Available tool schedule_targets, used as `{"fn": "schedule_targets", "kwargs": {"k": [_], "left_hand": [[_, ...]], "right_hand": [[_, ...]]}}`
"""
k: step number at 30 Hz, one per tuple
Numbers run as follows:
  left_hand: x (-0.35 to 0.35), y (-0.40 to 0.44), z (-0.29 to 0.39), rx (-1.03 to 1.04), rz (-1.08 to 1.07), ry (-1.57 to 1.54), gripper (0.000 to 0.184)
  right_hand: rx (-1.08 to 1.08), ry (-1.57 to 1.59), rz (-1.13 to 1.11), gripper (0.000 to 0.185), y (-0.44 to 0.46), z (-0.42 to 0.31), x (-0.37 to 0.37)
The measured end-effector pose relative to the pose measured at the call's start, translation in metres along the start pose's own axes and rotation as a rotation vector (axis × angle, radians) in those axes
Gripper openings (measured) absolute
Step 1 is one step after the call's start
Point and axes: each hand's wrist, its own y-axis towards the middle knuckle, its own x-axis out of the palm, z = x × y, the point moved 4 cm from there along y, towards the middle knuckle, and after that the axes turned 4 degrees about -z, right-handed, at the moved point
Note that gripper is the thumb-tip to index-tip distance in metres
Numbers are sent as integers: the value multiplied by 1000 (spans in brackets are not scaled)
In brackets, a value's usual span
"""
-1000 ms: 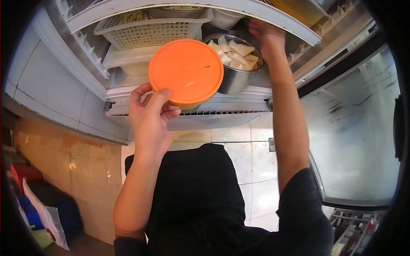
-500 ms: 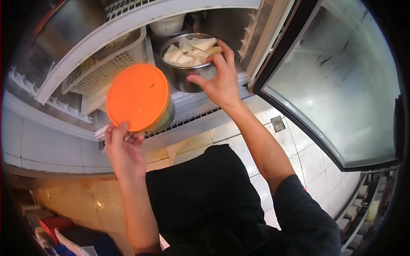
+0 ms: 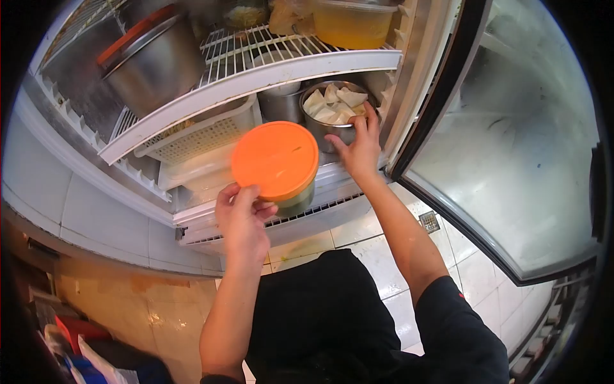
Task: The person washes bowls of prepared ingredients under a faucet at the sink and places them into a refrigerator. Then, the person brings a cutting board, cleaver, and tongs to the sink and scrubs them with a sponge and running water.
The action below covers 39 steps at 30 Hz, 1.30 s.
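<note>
Orange-lidded tub [image 3: 277, 165] sits in the left hand [image 3: 245, 221], fingers clamped on its near-left edge. Rightward, just beyond, stands the metal pot [image 3: 323, 130]; the right hand [image 3: 362, 148] spreads at its rim, grip hard to confirm.

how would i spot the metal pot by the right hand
In the open fridge, look below the wire shelf, towards the glass door. There the right hand is at the rim of a round metal pot. Unlike the orange-lidded container nearby, this pot is uncovered and heaped with white pieces.
</note>
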Motion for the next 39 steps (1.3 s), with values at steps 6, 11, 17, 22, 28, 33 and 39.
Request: {"fn": "schedule_targets", "kwargs": {"k": [6, 11, 17, 22, 28, 33, 39], "left_hand": [[48, 37, -22, -34, -10, -26, 28], [54, 32, -28, 309, 1, 74, 50], [52, 17, -17, 679, -98, 755, 67], [59, 26, -17, 862, -170, 923, 63], [60, 10, -13, 926, -175, 862, 49], [46, -8, -3, 1032, -149, 923, 47], [38, -20, 10, 1099, -153, 956, 47]], "right_hand": [[-46, -39, -56, 49, -2, 5, -4], [-32, 7, -90, 47, -4, 8, -13], [-21, 4, -88, 45, -4, 7, -15], [-52, -31, -104, 46, -2, 6, -14], [7, -61, -135, 49, 3, 1, -17], [-10, -73, -140, 51, 8, 1, -18], [-31, -102, -171, 47, 10, -8, -23]]}}
